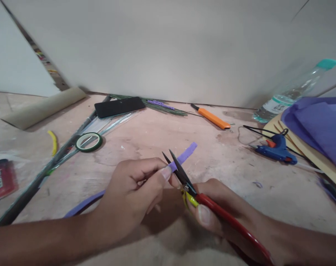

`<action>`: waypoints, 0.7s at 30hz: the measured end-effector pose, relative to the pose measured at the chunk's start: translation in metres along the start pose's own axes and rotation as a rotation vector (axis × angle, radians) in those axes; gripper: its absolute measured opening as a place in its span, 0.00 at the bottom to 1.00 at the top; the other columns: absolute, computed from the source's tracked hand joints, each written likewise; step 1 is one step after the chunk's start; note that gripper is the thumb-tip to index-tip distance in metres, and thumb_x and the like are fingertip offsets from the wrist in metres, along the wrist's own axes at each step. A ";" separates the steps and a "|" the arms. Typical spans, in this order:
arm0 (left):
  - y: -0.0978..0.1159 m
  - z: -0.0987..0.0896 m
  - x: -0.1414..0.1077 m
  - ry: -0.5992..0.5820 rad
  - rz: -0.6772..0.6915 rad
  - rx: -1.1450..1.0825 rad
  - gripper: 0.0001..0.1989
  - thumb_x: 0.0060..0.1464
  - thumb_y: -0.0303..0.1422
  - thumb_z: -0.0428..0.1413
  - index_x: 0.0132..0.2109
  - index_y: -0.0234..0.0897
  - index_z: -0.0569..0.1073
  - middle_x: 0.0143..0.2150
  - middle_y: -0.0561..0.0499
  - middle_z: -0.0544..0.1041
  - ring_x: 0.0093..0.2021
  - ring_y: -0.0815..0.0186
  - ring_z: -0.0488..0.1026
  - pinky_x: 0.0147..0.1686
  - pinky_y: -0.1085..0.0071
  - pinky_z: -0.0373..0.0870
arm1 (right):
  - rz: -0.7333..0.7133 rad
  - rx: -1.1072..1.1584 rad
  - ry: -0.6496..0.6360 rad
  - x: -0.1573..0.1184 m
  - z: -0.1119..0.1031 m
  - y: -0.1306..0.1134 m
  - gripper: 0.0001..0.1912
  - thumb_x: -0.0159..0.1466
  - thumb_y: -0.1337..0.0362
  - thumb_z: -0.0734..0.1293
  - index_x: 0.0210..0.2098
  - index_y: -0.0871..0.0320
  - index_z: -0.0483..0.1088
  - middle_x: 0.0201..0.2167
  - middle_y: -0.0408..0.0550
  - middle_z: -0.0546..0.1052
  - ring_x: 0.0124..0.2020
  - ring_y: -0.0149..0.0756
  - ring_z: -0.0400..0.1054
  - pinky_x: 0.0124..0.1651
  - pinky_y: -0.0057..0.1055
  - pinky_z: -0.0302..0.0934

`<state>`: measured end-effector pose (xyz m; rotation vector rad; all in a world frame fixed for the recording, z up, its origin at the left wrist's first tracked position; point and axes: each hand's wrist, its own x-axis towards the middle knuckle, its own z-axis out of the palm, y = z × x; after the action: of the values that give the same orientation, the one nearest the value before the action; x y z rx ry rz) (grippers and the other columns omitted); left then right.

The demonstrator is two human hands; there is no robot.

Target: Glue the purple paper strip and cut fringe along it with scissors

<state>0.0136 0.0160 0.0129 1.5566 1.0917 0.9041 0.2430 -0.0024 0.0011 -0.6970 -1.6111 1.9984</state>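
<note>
Between thumb and fingers, my left hand (140, 188) pinches a narrow purple paper strip (186, 154). The strip's free end points up and to the right, and a longer purple length trails out behind the left wrist. My right hand (212, 207) grips red-handled scissors (226, 214) with dark blades. Those blades are parted, with the strip between them close to my left thumb tip. A small yellow piece (192, 199) sits by the scissors' pivot, next to my right thumb; what it is, I cannot tell.
Behind the hands lie a black phone (120, 107), green stems (168, 108) and an orange cutter (213, 118). Green tape (89, 142) and a cardboard tube (46, 109) are left. A blue glue gun (277, 149), water bottle (292, 92) and purple sheets (320, 122) stand right.
</note>
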 end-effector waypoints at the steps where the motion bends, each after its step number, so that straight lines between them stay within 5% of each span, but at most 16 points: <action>1: 0.000 0.000 0.000 -0.006 -0.009 -0.007 0.20 0.65 0.36 0.53 0.24 0.38 0.74 0.13 0.58 0.67 0.14 0.74 0.61 0.16 0.81 0.59 | -0.011 0.019 -0.007 0.001 0.001 0.000 0.24 0.78 0.45 0.68 0.34 0.56 0.66 0.35 0.42 0.65 0.34 0.32 0.57 0.38 0.31 0.54; 8: -0.001 0.001 -0.002 -0.065 -0.046 -0.035 0.19 0.67 0.38 0.51 0.28 0.38 0.75 0.13 0.59 0.67 0.13 0.74 0.60 0.15 0.81 0.57 | 0.022 -0.025 0.030 0.001 0.002 -0.002 0.21 0.80 0.47 0.66 0.45 0.58 0.79 0.39 0.46 0.72 0.40 0.36 0.66 0.44 0.32 0.61; 15: 0.000 0.000 -0.001 -0.070 -0.038 -0.043 0.19 0.68 0.36 0.51 0.28 0.39 0.74 0.12 0.60 0.67 0.13 0.74 0.60 0.16 0.81 0.58 | 0.013 -0.046 0.034 0.003 0.003 -0.005 0.22 0.81 0.48 0.66 0.41 0.58 0.80 0.39 0.45 0.72 0.38 0.35 0.64 0.46 0.32 0.63; 21: 0.003 0.001 0.000 -0.034 -0.033 -0.002 0.18 0.66 0.36 0.51 0.29 0.39 0.76 0.11 0.60 0.67 0.13 0.73 0.61 0.17 0.80 0.60 | 0.058 0.001 0.071 0.004 0.003 -0.002 0.12 0.76 0.54 0.74 0.42 0.56 0.79 0.34 0.39 0.70 0.33 0.30 0.59 0.39 0.27 0.58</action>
<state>0.0151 0.0153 0.0153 1.5423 1.0887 0.8538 0.2380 -0.0016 0.0033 -0.8135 -1.5651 1.9913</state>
